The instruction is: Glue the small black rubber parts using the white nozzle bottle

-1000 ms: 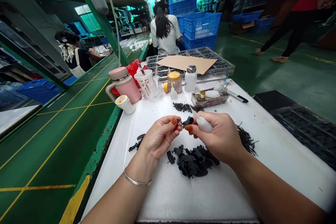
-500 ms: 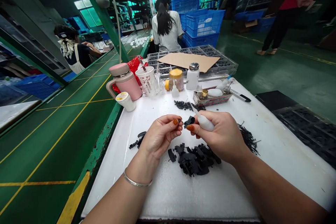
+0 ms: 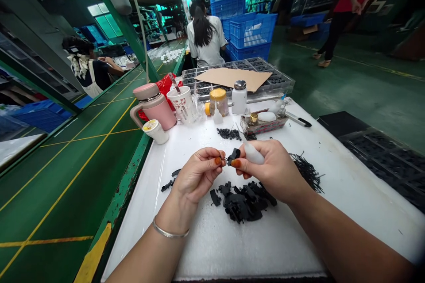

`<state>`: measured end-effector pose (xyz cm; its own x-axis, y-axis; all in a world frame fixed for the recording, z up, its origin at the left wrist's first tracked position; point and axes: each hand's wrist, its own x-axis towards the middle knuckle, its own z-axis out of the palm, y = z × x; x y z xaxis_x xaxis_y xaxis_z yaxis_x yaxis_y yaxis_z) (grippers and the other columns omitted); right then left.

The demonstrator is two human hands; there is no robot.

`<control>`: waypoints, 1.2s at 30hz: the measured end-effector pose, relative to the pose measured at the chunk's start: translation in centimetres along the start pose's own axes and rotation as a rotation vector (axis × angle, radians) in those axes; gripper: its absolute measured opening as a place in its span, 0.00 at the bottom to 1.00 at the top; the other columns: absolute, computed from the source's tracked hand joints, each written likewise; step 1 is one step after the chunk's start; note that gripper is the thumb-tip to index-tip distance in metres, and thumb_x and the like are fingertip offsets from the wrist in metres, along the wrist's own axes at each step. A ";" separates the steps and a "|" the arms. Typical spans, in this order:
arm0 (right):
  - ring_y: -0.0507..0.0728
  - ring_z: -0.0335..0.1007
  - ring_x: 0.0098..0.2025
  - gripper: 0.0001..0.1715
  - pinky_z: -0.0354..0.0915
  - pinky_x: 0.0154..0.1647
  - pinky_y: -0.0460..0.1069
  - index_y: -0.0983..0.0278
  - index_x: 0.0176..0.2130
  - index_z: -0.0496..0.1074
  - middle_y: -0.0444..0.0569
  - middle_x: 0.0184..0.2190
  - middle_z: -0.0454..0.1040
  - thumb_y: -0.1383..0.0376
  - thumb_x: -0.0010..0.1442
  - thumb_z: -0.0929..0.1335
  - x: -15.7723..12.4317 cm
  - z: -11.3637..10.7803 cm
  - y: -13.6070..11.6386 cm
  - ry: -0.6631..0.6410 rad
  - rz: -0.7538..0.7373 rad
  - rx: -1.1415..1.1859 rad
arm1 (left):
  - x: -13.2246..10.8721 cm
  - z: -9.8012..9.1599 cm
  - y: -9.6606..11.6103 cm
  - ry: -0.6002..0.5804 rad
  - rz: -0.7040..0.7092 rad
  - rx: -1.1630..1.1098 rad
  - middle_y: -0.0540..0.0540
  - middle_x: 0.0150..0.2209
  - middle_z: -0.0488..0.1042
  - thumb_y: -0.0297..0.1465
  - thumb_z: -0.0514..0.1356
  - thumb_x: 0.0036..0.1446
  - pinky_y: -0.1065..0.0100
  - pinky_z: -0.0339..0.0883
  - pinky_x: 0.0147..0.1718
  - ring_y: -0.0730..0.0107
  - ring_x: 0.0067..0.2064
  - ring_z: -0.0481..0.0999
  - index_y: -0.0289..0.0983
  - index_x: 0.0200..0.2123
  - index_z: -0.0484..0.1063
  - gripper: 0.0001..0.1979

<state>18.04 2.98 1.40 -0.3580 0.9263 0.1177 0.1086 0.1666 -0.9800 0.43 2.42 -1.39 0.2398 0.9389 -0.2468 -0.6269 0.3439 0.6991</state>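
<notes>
Small moulded black part pinched between two hands at centre of frame, just above the table.

Left hand: fingers closed tight at the part's left end, orange nails, thin metal bangle at the wrist. Right hand: thumb and forefinger closed on the part's right side, with a smooth white dropper bottle tucked in the same grip, nozzle up-left. Just below, on matt white foam sheet: jumbled heap of black pieces, glossy and angular. Right of centre: tangle of thin black pins. Table's left edge chipped green, against the green conveyor. Bare white stretch along bottom and lower right of frame.
</notes>
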 end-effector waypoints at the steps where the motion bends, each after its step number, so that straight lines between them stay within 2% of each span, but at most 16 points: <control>1: 0.50 0.65 0.21 0.12 0.61 0.22 0.44 0.66 0.22 0.69 0.44 0.19 0.72 0.64 0.54 0.72 0.0 0.0 0.0 -0.006 -0.003 0.001 | 0.0 0.0 0.0 0.000 -0.005 -0.004 0.49 0.29 0.77 0.18 0.71 0.37 0.83 0.71 0.26 0.79 0.28 0.77 0.32 0.27 0.75 0.11; 9: 0.50 0.65 0.21 0.14 0.61 0.22 0.45 0.66 0.23 0.70 0.44 0.19 0.72 0.60 0.54 0.73 -0.2 -0.1 -0.2 -0.032 -0.025 0.019 | -0.1 -0.3 0.0 -0.014 -0.022 0.007 0.50 0.29 0.75 0.22 0.70 0.42 0.82 0.72 0.25 0.79 0.28 0.77 0.34 0.29 0.73 0.10; 13: 0.50 0.64 0.21 0.14 0.59 0.21 0.45 0.66 0.23 0.70 0.44 0.19 0.71 0.62 0.54 0.72 -0.3 -0.2 -0.3 -0.022 -0.045 -0.023 | -0.2 -0.3 0.0 -0.031 -0.039 0.022 0.50 0.29 0.74 0.21 0.69 0.43 0.83 0.72 0.26 0.80 0.28 0.76 0.34 0.31 0.72 0.11; 17: 0.49 0.62 0.21 0.12 0.57 0.21 0.44 0.66 0.22 0.70 0.42 0.19 0.70 0.65 0.55 0.70 -0.5 -0.2 -0.5 -0.035 -0.085 -0.052 | -0.2 -0.3 0.0 -0.098 -0.063 -0.005 0.51 0.29 0.74 0.22 0.70 0.42 0.84 0.70 0.25 0.82 0.26 0.75 0.35 0.33 0.71 0.14; 24: 0.48 0.59 0.21 0.11 0.54 0.21 0.44 0.65 0.21 0.70 0.41 0.17 0.67 0.69 0.53 0.70 -0.9 -0.2 -0.6 -0.010 -0.132 -0.171 | -0.2 -0.9 -0.4 -0.222 -0.061 0.081 0.50 0.28 0.72 0.29 0.70 0.46 0.74 0.73 0.28 0.73 0.30 0.75 0.35 0.28 0.69 0.12; 30: 0.48 0.57 0.20 0.11 0.51 0.20 0.45 0.65 0.20 0.69 0.41 0.16 0.65 0.68 0.53 0.69 -1.0 -0.2 -0.8 -0.018 -0.137 -0.214 | -0.2 -0.9 -0.5 -0.207 -0.061 0.129 0.49 0.28 0.72 0.31 0.71 0.45 0.70 0.72 0.29 0.73 0.29 0.73 0.34 0.27 0.70 0.12; 36: 0.47 0.55 0.20 0.12 0.50 0.20 0.44 0.65 0.20 0.67 0.39 0.16 0.63 0.68 0.53 0.69 -0.9 0.0 -0.7 -0.032 -0.164 -0.261 | -0.2 -0.6 -0.3 -0.216 -0.094 0.157 0.48 0.27 0.73 0.30 0.70 0.46 0.73 0.72 0.28 0.74 0.28 0.74 0.32 0.29 0.73 0.10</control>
<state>18.32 2.00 2.00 -0.4189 0.8694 0.2618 0.2804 0.3981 -0.8734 0.11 2.15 -1.94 0.4546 0.8727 -0.1780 -0.4761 0.4070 0.7795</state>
